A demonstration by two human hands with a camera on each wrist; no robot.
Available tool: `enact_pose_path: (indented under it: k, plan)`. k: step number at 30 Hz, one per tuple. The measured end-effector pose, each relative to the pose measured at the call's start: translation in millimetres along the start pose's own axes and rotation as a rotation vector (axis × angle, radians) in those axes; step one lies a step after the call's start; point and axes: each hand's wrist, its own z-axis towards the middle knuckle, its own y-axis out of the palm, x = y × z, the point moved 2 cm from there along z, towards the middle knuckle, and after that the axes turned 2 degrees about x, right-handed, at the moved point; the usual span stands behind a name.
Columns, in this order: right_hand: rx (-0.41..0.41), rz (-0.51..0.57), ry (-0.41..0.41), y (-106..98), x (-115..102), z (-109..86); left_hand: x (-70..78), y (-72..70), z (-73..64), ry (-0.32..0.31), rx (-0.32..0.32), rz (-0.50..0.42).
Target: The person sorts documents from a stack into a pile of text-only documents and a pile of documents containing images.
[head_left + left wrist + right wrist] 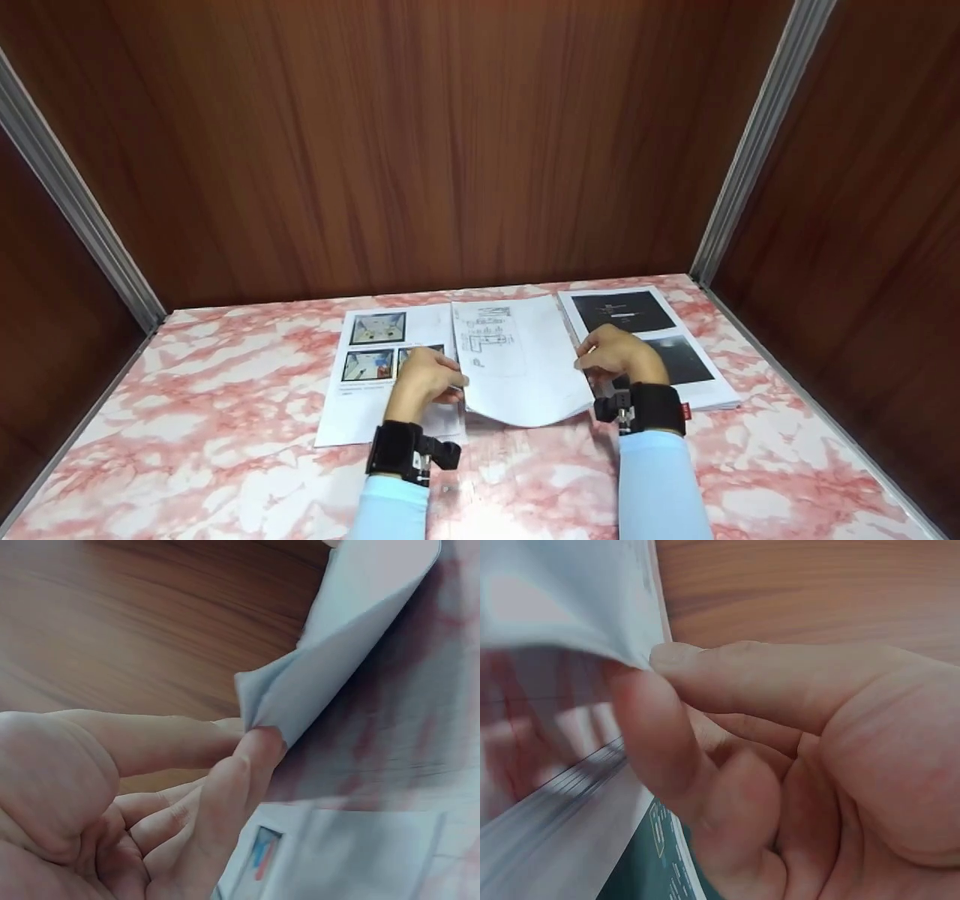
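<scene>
Several white paper sheets [525, 375] with line drawings on the top page bow downward between my two hands. Their near edge curls up off the table in the left wrist view. My left hand [429, 377] pinches the left edge of these sheets between thumb and fingers, over a printed page with small photos [379, 405]. On the opposite edge, my right hand [619, 354] pinches the sheets the same way, its thumb and forefinger meeting at the paper [562, 600]. Beneath that hand lies a thicker paper stack [709, 360] printed with dark pictures, partly hidden by the hand and wrist.
The table [247, 450] has a red and white marbled top. Dark wood panels [420, 150] stand at the back and both sides, joined by grey metal posts [757, 135]. A black strap with a small camera [397, 450] sits on each wrist above light blue sleeves [664, 487].
</scene>
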Motion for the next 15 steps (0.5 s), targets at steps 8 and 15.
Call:
enact_pose_path:
  k: [8, 15]
  plan:
    - [0.022, 0.001, 0.021, -3, 6, -0.4, -9.1, 8.9, 6.3, -0.015, 0.021, 0.133]
    - [0.012, 0.024, 0.057, -6, 12, -3.5, -10.9, 10.5, 7.6, -0.040, 0.006, 0.238]
